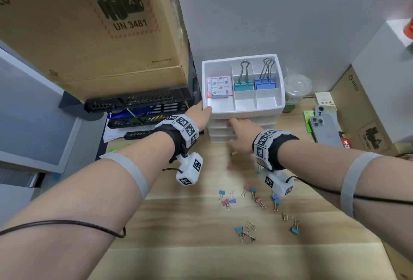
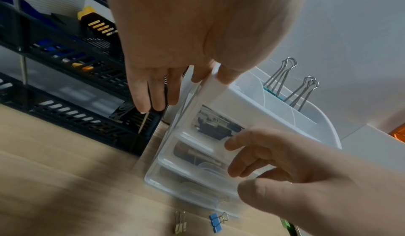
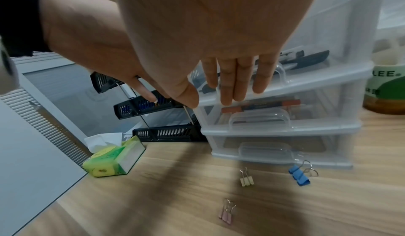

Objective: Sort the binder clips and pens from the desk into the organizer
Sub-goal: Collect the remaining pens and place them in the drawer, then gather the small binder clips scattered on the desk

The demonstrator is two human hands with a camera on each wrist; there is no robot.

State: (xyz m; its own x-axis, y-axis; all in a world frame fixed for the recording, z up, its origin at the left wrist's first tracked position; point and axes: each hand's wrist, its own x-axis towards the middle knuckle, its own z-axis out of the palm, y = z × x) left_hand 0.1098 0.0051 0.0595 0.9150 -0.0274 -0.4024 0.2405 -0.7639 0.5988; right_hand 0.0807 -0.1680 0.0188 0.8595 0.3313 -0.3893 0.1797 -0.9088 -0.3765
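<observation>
A white organizer (image 1: pixel 245 113) with a divided top tray stands on the wooden desk over three clear drawers. My left hand (image 1: pixel 202 111) steadies its front left corner, thumb on the rim, with straight fingers (image 2: pixel 153 94) down the side. My right hand (image 1: pixel 240 128) reaches the drawer fronts with straight fingertips (image 3: pixel 232 87) touching the top drawer (image 3: pixel 311 82) beside its handle; it holds nothing. Dark pens (image 3: pixel 306 56) show through that drawer. Several small binder clips (image 1: pixel 252 196) lie loose on the desk, among them a blue clip (image 3: pixel 299 175), a cream clip (image 3: pixel 246 180) and a pink clip (image 3: pixel 227 213).
Large teal clips (image 1: pixel 242 84), large blue clips (image 1: pixel 264 83) and sticky notes (image 1: pixel 219 86) sit in the tray. A black paper rack (image 1: pixel 138 105) under a cardboard box (image 1: pixel 89 22) stands left. A cup (image 1: pixel 296 92) and phones (image 1: pixel 324 127) sit right; a tissue pack (image 3: pixel 114 158) lies left.
</observation>
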